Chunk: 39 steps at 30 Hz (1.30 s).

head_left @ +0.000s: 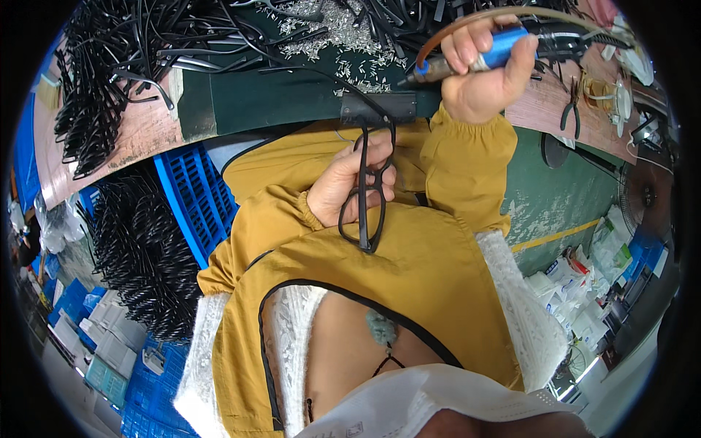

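Observation:
My left hand (pixel 337 184) is closed around a black eyeglass frame (pixel 363 232), held upright at the table's front edge over my mustard apron. One temple of the frame reaches up to a small dark block (pixel 402 105) at that edge. To the right, my right hand (pixel 478 93) is raised and wrapped around a blue electric screwdriver (pixel 502 50). Its tip points left, just above the block, apart from the frame. A brown tube arcs from the screwdriver's front over the hand. Many small silvery screws (pixel 328 33) lie scattered on the dark green mat (pixel 241 102) beyond.
Black temples (pixel 95 87) are heaped along the table's left and far side. Pliers (pixel 572 109) and a small clear container (pixel 600 95) lie at right. A blue crate (pixel 193 193) and a large bundle of black temples (pixel 146 248) stand below left. A fan (pixel 642 193) is at far right.

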Each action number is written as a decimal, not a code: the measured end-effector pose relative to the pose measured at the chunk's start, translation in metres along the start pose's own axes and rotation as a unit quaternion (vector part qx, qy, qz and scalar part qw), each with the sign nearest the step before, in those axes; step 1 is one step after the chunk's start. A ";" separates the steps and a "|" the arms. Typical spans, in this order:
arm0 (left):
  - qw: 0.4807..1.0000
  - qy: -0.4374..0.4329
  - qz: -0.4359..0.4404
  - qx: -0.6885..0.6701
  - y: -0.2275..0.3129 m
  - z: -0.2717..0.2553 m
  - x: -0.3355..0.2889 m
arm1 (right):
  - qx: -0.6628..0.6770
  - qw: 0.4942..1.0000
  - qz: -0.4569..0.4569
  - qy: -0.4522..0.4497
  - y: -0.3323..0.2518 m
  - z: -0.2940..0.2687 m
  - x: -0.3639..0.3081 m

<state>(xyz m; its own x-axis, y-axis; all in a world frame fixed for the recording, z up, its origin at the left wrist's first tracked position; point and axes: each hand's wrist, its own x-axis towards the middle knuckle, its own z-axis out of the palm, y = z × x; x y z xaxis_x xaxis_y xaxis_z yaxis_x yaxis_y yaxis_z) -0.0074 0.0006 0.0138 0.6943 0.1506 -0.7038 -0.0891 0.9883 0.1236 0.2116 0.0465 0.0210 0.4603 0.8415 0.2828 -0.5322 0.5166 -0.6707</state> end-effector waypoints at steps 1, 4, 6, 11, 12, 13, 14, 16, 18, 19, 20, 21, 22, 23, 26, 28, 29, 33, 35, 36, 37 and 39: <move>0.999 -0.011 0.024 -0.022 -0.002 -0.001 0.002 | 0.002 0.999 0.004 -0.043 -0.002 0.004 -0.014; 0.997 -0.032 0.048 -0.053 -0.006 -0.005 0.006 | -0.015 0.997 0.029 -0.068 0.001 0.008 -0.042; 0.998 -0.027 0.042 -0.049 -0.007 -0.008 0.007 | -0.032 0.995 0.007 -0.094 0.003 0.008 -0.051; 0.997 -0.037 0.044 -0.045 -0.011 -0.012 0.007 | 0.020 0.998 0.002 -0.054 0.002 0.015 -0.053; 0.997 -0.042 0.049 -0.045 -0.010 -0.013 0.007 | 0.024 0.998 0.031 -0.048 0.001 0.017 -0.053; 0.996 -0.048 0.054 -0.044 -0.010 -0.015 0.008 | 0.034 0.997 0.055 -0.042 0.000 0.019 -0.054; 0.997 -0.048 0.055 -0.039 -0.011 -0.016 0.009 | -0.010 0.997 0.068 -0.043 0.000 0.021 -0.055; 0.996 -0.058 0.063 -0.031 -0.011 -0.019 0.011 | -0.012 0.998 0.064 -0.015 0.001 0.021 -0.057; 0.995 -0.067 0.055 -0.053 -0.013 -0.022 0.013 | 0.007 0.998 0.050 -0.032 0.005 0.020 -0.057; 0.993 -0.077 0.056 -0.065 -0.013 -0.024 0.015 | -0.004 0.998 0.049 -0.033 0.007 0.020 -0.057; 0.994 -0.072 0.063 -0.050 -0.013 -0.025 0.015 | -0.010 0.998 0.040 -0.050 0.009 0.019 -0.057; 0.995 -0.065 0.071 -0.036 -0.013 -0.026 0.015 | -0.007 0.998 0.034 -0.055 0.011 0.020 -0.057; 0.995 -0.059 0.079 -0.021 -0.012 -0.026 0.013 | -0.025 0.997 0.027 -0.068 0.013 0.022 -0.057; 0.994 -0.064 0.082 -0.036 -0.010 -0.027 0.010 | -0.036 0.997 0.023 -0.066 0.014 0.025 -0.057; 0.997 -0.021 0.073 0.002 -0.003 -0.029 -0.007 | 0.018 0.997 0.041 -0.069 0.014 0.034 -0.052; 0.994 -0.048 0.099 -0.028 -0.003 -0.028 -0.019 | 0.082 0.988 0.036 -0.127 0.012 0.036 -0.043; 0.993 -0.033 0.112 -0.026 -0.005 -0.026 -0.023 | 0.100 0.990 0.035 -0.092 0.011 0.036 -0.039; 0.999 0.004 0.041 0.000 -0.014 -0.018 -0.012 | 0.059 0.995 0.002 -0.074 0.003 0.023 -0.031; 0.998 -0.009 0.057 -0.031 -0.019 -0.016 0.004 | 0.018 0.998 -0.012 -0.065 0.001 0.016 -0.040; 0.998 0.005 0.043 -0.051 -0.021 -0.017 0.008 | 0.014 0.998 -0.002 -0.065 0.001 0.013 -0.043; 0.997 0.006 0.034 -0.068 -0.022 -0.019 0.013 | 0.029 0.998 -0.002 -0.059 0.003 0.013 -0.050; 0.994 -0.055 0.030 -0.086 -0.022 -0.024 0.018 | -0.007 0.999 0.017 -0.050 0.004 0.013 -0.059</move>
<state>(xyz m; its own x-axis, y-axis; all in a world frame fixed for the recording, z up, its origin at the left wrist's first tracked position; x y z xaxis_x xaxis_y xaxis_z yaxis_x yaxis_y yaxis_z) -0.0102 -0.0184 -0.0183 0.7567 0.2160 -0.6170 -0.2471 0.9683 0.0358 0.1731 0.0012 0.0111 0.3685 0.8705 0.3263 -0.5360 0.4857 -0.6904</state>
